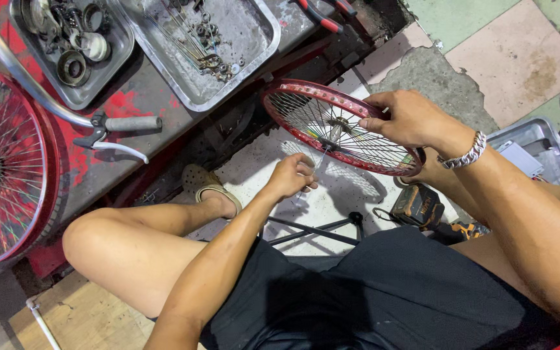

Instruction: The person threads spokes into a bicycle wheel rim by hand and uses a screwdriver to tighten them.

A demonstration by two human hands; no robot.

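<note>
Above the knees, right hand (404, 118) clamps the light, stiff red spoked wheel (338, 126) by its rim; left hand (293, 175) pinches a thin, bendable spoke (319, 159).

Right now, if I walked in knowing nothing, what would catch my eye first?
Most likely the small red spoked wheel at the centre, tilted above the floor: the right hand grips its rim while the left hand is closed just below the hub. Next, a larger red wheel lies at the far left on the worn red bench, beside two metal trays of small parts at the top.
</note>
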